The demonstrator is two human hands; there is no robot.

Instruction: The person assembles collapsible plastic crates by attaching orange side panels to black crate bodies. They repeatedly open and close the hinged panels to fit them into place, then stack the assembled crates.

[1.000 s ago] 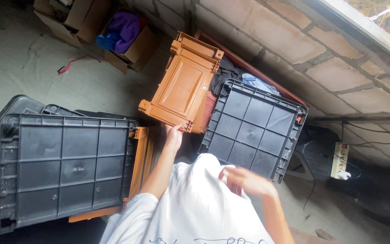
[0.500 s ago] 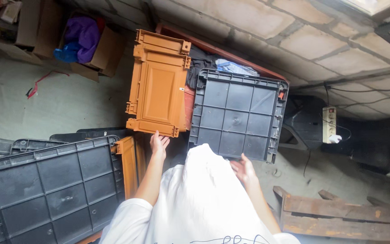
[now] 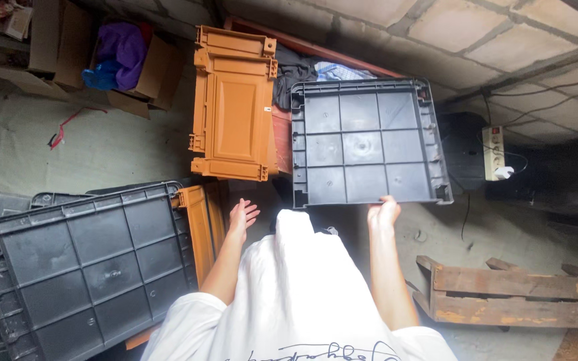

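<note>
Centre frame, right hand [image 3: 384,212] grips the near edge of the dark grey crate [image 3: 366,144], fingers curled on it; before it was off the rim. Left hand [image 3: 242,218] now open, empty, below the orange crate [image 3: 234,103], no longer touching it.

Dark grey ribbed plastic panel [image 3: 367,145] at upper centre-right; right hand [image 3: 383,214] grips its lower edge. Left hand [image 3: 241,218] open, fingers spread, touching nothing, just below the orange plastic panel [image 3: 234,103] at upper centre. Large grey crate [image 3: 81,261] at lower left. Cardboard boxes [image 3: 68,57] at upper left. Wooden pallet [image 3: 516,297] at lower right.
</note>
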